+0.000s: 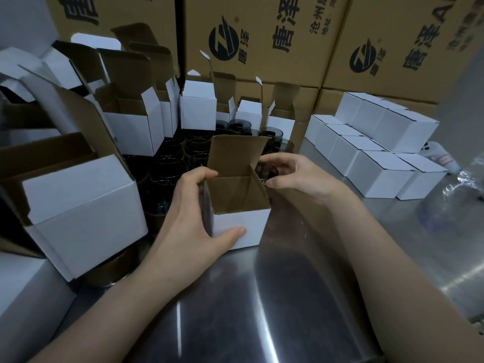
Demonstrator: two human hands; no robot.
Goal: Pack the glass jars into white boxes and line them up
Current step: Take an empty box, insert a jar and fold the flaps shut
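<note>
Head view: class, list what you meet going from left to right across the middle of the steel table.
From the left: large open white box → left hand gripping the small open box → glass jar held in the right hand → rows of closed white boxes.

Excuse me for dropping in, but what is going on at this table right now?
A person is in the middle of a packing job. The left-hand grip steadies an open white box on the steel table, thumb on its front face. The right-hand grip holds a dark glass jar just beside the box's right flap, not yet inside. More jars stand behind, empty open boxes wait to the left, and closed boxes sit in rows on the right.
</note>
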